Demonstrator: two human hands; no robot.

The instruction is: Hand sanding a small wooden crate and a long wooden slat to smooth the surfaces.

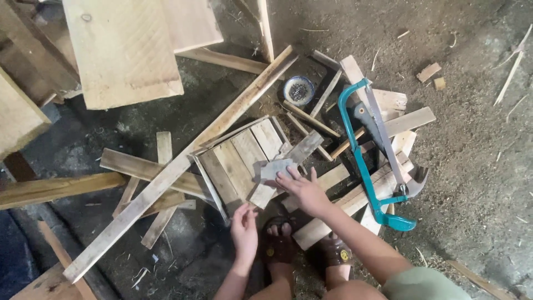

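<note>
I see the right hand (302, 188) spread flat on grey sandpaper (276, 169) atop the slatted wood panel (241, 158); left hand (244, 230) open, steadying the panel's near edge. Hacksaw (372, 150) lies right, on the floor.

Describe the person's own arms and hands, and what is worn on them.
Both forearms show bare to the frame edge; no sleeves, gloves, watch or rings are visible on the left hand or right hand. Nails look short and unpainted.
</note>
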